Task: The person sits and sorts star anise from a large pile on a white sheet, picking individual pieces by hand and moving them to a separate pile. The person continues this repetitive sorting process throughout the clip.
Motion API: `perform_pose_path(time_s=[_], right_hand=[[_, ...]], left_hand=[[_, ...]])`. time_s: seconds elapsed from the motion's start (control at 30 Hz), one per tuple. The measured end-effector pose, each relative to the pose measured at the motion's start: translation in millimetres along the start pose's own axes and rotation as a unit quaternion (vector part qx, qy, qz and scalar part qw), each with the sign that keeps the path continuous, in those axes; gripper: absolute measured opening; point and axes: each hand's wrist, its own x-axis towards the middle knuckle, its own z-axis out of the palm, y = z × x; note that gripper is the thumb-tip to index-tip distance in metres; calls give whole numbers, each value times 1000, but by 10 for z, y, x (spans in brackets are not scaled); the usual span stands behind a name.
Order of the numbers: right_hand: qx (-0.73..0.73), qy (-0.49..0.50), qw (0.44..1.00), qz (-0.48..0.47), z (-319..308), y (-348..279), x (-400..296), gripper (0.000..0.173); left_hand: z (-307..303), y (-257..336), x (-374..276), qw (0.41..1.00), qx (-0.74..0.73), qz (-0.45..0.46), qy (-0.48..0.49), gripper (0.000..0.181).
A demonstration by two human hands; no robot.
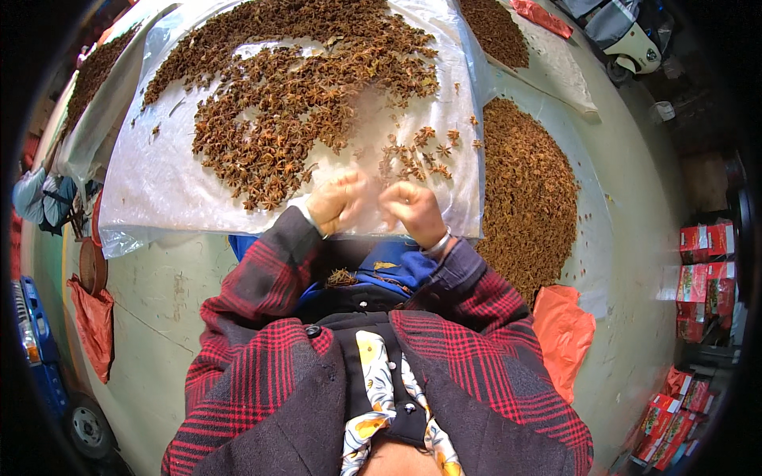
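My left hand [340,201] is curled above the near edge of a table covered with white cloth and clear plastic sheeting [161,178]. Beside it, my right hand [415,212] is also curled, its thumb and forefinger close together. Blur hides the fingertips of both, so I cannot tell whether anything is in them. Beyond my left hand spreads a large heap of dried brown star anise [268,131]. A smaller scatter of star anise [417,157] lies just past my right hand. Some plant debris [341,278] rests on the blue cloth [381,265] over my lap.
Right of the table, a big brown heap [530,196] covers a floor sheet, near an orange-red bag [564,339]. Red boxes [705,268] are stacked far right. At left are a woven basket [93,268], another red bag [94,324], a seated person [44,199] and a blue vehicle [44,345].
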Motion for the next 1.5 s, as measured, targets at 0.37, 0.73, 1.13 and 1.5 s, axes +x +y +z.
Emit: perform_pose_path(time_s=[0.37, 0.73, 1.13, 1.5], right_hand=[[-48, 88, 993, 58, -356, 246, 118, 22], [71, 114, 987, 87, -58, 129, 359, 28], [346, 156, 921, 92, 29, 122, 76, 8], [88, 187, 972, 112, -363, 211, 176, 30]], left_hand=[[-342, 358, 667, 688, 676, 190, 184, 8], [-289, 234, 1028, 673, 664, 190, 265, 11], [16, -298, 231, 752, 579, 298, 104, 6], [121, 150, 900, 601, 758, 63, 244, 31]])
